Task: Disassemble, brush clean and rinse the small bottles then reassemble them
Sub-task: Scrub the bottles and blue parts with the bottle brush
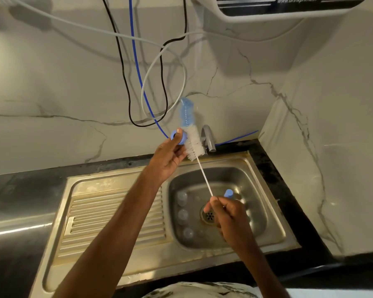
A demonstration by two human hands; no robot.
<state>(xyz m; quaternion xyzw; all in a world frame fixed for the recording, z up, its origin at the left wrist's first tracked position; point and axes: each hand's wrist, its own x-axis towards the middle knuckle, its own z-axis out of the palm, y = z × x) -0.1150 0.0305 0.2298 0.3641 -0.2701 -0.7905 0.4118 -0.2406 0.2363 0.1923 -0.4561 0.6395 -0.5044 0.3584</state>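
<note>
While your right hand (224,214) pinches the brush (193,147) by its wire stem above the sink (228,161), small bottles (182,216) lie in the basin beneath. The stem slants up and leftward. Its bristles touch the blue cap (178,137) that your left hand (168,160) grips, just before the tap (209,136) and marble wall (267,93).

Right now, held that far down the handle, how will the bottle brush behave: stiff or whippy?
Bottle brush: the thin stem looks straight under its own head, so probably fairly stiff, yet likely to flex when pushed. Bulky bristles, slim wire: probably light but head-heavy in the right hand.
</note>
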